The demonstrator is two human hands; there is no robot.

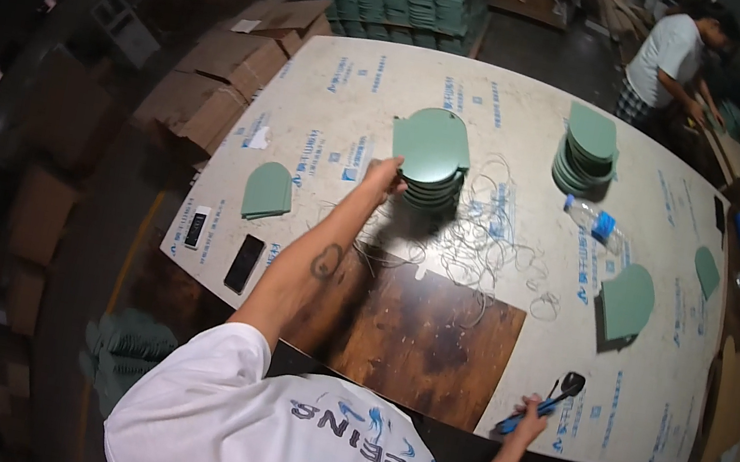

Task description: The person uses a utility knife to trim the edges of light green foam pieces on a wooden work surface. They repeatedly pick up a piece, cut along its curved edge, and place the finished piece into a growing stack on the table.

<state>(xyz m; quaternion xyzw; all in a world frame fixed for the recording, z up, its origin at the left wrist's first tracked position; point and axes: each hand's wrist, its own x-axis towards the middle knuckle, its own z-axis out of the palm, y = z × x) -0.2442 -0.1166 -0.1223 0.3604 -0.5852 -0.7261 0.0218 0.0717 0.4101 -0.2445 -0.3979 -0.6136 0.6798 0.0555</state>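
Note:
A tall stack of green, round-ended panels [433, 147] stands near the middle of the table. My left hand [384, 178] reaches out to its left side, with fingers closed at the edge of the panels. My right hand [529, 421] is low at the table's near edge, closed around a hand tool with blue and black parts [570, 386]. Its dark rounded end points up and away, and its exact kind is unclear. Loose pale string [495, 242] lies tangled beside and in front of the stack.
On the pale printed tabletop [365, 83] are another green stack [587, 150], smaller panel piles [268, 191] [630, 299], a water bottle [594, 223] and a phone [244, 263]. Cartons [219, 79] stand left. A co-worker [670, 61] bends over boards at far right.

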